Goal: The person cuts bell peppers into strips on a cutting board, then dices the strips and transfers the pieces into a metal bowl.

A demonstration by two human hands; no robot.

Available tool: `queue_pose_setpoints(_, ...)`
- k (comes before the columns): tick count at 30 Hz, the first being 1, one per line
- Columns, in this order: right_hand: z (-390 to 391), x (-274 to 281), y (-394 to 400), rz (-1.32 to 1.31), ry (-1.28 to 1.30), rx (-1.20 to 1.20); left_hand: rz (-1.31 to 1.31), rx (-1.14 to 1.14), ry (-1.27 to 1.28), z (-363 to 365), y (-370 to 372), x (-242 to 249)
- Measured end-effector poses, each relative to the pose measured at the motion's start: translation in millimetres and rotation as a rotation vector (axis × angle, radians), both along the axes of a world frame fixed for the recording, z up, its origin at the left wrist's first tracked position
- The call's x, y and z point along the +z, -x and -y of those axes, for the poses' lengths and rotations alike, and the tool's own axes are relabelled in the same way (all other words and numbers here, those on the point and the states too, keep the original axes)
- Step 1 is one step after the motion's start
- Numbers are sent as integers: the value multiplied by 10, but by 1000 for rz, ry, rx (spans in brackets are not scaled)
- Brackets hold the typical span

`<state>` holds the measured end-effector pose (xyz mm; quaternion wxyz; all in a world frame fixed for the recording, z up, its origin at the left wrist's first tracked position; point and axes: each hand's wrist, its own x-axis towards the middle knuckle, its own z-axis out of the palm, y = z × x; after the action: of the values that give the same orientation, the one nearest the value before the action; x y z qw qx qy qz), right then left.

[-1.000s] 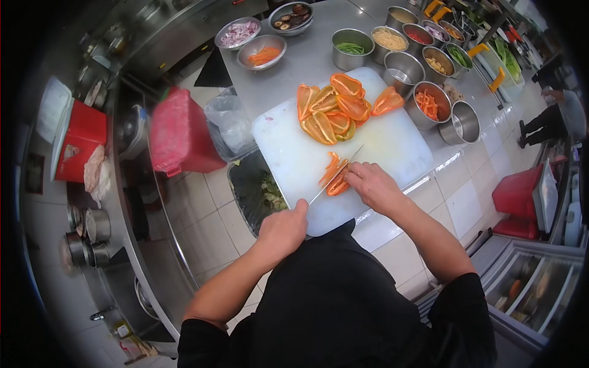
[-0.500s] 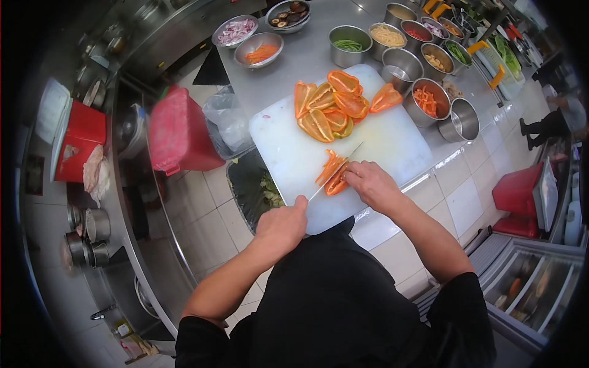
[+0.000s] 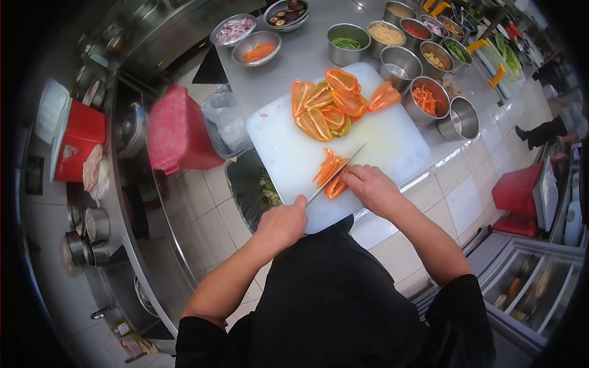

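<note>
My left hand is closed round the handle of a kitchen knife, whose blade points up and to the right over a white cutting board. With bent fingers, my right hand presses a piece of orange bell pepper against the board, right beside the blade. Thin pepper strips lie on the blade's other side. Farther up the board is a pile of halved orange bell peppers, and one more pepper piece rests by the board's right edge.
Beyond the board stand steel bowls, including green strips, orange strips and an unfilled pot. Bowls of chopped onion and carrot sit at upper left. A lined bin and red container are left; another person is far right.
The knife blade has shifted slightly, and the cut strips beside it are more spread. Both hands stay nearly in place. The person at far right has moved lower in view.
</note>
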<state>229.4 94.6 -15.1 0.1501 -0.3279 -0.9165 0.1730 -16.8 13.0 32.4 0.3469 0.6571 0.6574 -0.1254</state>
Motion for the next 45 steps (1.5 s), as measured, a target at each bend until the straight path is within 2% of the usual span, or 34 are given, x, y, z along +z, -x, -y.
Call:
queue_pose_setpoints(3,-37,-59,-46,-20,-2,50,6,25,48,-40,4,99)
queue_pose_setpoints(6,-44,-100,-25,-29,-3,40,5,12,-5,112,-5,423)
queue_pose_setpoints(9,-29,-120,-7,-12,17,17,14,21,-30,210,-14,154)
queue_pose_setpoints(12,-15,-102,-3,-38,19,20,-15,-20,-18,66,-84,147)
queue_pose_setpoints(15,11,-158,-18,-71,-19,-2,-4,7,1,123,-46,469)
queue_pose_setpoints(17,32,-171,-20,-85,-22,-17,29,-7,-10,174,-25,262)
queue_pose_setpoints(21,48,-120,10,-126,-28,-28,-15,-33,-2,49,-57,183)
queue_pose_setpoints(24,49,-155,4,-88,-28,-42,-16,-28,41,152,-44,526)
queue_pose_setpoints(26,67,-198,7,-82,-51,-52,1,-16,21,163,-46,210)
queue_pose_setpoints(33,88,-253,15,-130,-95,-96,-24,-17,110,194,-24,507)
queue_pose_setpoints(36,81,-287,31,-144,-125,-99,3,-26,51,63,-53,162)
queue_pose_setpoints(42,96,-283,4,-178,-162,-102,11,-38,111,179,27,334)
queue_pose_setpoints(45,93,-295,4,-150,-159,-101,106,-47,30,69,12,80)
